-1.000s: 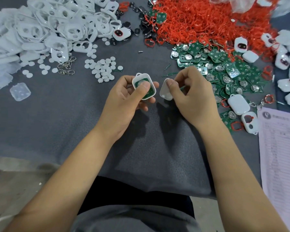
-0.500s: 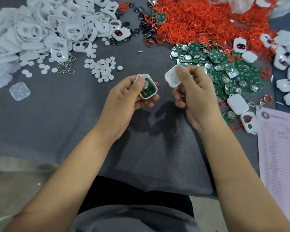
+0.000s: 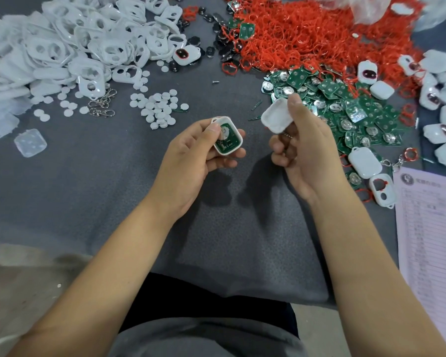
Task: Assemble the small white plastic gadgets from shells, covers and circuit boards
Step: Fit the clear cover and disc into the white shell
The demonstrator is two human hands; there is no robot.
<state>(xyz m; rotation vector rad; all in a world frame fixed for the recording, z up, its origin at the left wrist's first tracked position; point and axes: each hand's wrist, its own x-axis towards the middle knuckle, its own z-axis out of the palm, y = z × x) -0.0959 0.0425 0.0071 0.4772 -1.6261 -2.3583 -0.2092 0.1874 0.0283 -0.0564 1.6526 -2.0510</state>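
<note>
Left hand (image 3: 191,153) grips a small white plastic shell (image 3: 227,136) with a green circuit board (image 3: 225,141) seated inside, open face up; thumb lies across its upper left edge, fingers curl underneath. Right hand (image 3: 301,150) pinches a white rounded plastic cover (image 3: 277,118) between thumb and fingertips, tilted, hollow side toward the camera (lower fingers curled loosely, whether they hold anything else I cannot tell). Shell and cover are near each other but apart, both above the grey felt-covered table (image 3: 113,191).

On the table: heap of white plastic frames with cut-outs (image 3: 70,45) far left, scattered white round discs (image 3: 160,109) beside it, a few metal clasps (image 3: 102,104), a clear square plastic lid (image 3: 30,143). Tangle of red rubber rings (image 3: 319,34) top centre-right, pile of green circuit boards with silver coin cells (image 3: 345,104) just beyond the right hand, finished white gadgets (image 3: 443,104) far right, one closed white gadget (image 3: 364,162) near the right wrist. Printed paper sheet (image 3: 430,228) at the right edge.
</note>
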